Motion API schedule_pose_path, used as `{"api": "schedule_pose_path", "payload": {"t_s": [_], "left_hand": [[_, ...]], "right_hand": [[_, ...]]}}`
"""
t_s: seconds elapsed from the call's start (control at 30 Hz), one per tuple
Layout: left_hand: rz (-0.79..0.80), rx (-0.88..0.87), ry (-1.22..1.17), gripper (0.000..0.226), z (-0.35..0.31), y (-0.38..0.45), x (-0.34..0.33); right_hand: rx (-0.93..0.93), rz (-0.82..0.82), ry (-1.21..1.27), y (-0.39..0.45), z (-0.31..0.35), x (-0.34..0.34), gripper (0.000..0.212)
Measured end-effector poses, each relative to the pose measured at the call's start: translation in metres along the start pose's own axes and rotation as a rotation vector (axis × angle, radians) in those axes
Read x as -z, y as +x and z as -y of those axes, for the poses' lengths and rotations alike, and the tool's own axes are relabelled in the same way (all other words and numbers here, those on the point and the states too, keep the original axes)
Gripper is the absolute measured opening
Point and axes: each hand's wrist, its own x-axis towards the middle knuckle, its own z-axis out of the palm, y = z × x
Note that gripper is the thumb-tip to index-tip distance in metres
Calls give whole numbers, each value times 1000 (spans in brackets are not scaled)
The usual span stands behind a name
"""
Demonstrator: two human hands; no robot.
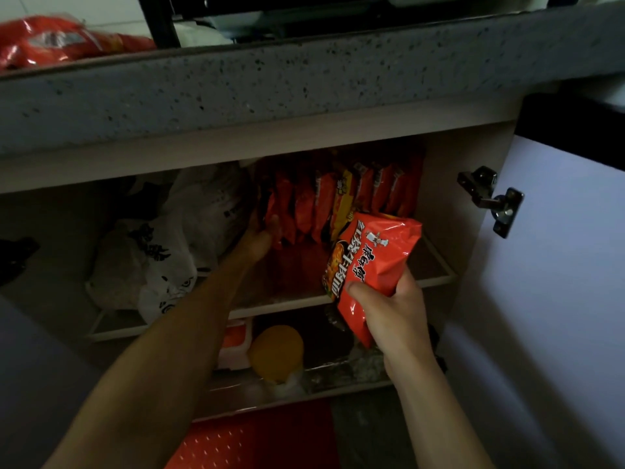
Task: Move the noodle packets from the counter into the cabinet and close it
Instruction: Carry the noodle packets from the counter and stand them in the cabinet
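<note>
So the cabinet [436,184] under the desk [304,82] is wide open, its white door [558,265] swung out to the right with the metal hinge [490,201] showing. On the upper shelf [287,296] there's a row of noodle packets [338,198] standing on edge, mostly red with one yellow one in the middle, packed side by side toward the back right.

The left hand [262,236] is reached deep inside, fingers spread loosely and resting against the leftmost packet in that row; it looks like it's pressing or steadying rather than gripping, though it's dark in there so I can't say for sure. The right hand [389,306] is clamped around the lower end of a red noodle packet [372,255], thumb across the front, holding it tilted just in front of the shelf edge, not yet inside with the others.

More red packets [57,42] are sitting up on the desk at the far left.

Left side of the upper shelf has some white plastic bags [152,258] with black print bunched together. On the lower shelf there's an orange round thing [277,350] next to a red-and-white box [235,343], plus some dark stuff on the right that's too murky to make out. A red perforated mat [257,438] lies on the floor below.
</note>
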Motion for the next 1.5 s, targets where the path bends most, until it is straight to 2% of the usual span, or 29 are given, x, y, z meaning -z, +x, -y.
{"api": "schedule_pose_path", "payload": {"t_s": [0.1,0.13,0.23,0.27,0.4,0.5,0.53,0.6,0.63,0.73,0.8,0.83,0.93,0.97,1.07,1.17,1.23,1.3,1.33,1.4,1.5], "left_hand": [[-24,88,-2,85,10,17,1],[-27,108,11,82,9,17,0],[12,101,45,40,-2,10,-6],[19,102,64,38,-5,5,-9],[77,-29,141,61,-2,12,-5],[119,-55,99,67,2,20,-4],[127,-33,55,67,1,19,-3],[150,-31,46,52,2,19,-3],[160,-50,93,49,2,16,-1],[89,-39,171,59,-13,-2,10],[5,-117,267,71,-24,-24,18],[-22,-173,307,67,-25,-37,21],[50,-210,147,35,-25,-101,19],[108,-209,51,31,-28,-125,16],[231,-139,-208,34,-30,-174,14],[214,-75,-326,40,-31,-191,17],[206,-87,-364,59,-29,-196,23],[201,-114,-335,83,-24,-195,31],[187,-128,-311,84,-24,-192,35],[120,-165,-265,69,-25,-187,40],[-77,-224,-161,49,-22,-167,50]], "right_hand": [[-12,1,11,2,-1,-3,49],[-18,9,18,1,-1,-4,51],[-28,26,37,0,-2,-13,54],[-25,30,33,0,-3,-16,56],[-14,45,6,0,-5,-20,58],[1,55,-3,2,-6,-17,58],[7,57,-11,3,-5,-16,58],[8,61,-34,6,-6,-14,58],[5,62,-47,7,-7,-13,58],[4,61,-83,8,-7,-12,58],[8,58,-93,8,-7,-12,59],[5,60,-96,6,-6,-13,58],[-3,76,-99,3,-6,-18,64],[1,85,-97,3,-7,-20,62],[12,179,-102,-9,-9,-28,42],[7,305,-121,-21,-8,-37,32],[-8,362,-85,-24,-5,-44,27],[-35,401,-3,-19,-2,-53,32],[-53,424,37,-15,0,-60,38],[-79,466,73,-4,5,-77,47],[-87,504,-32,14,14,-101,65]]}}
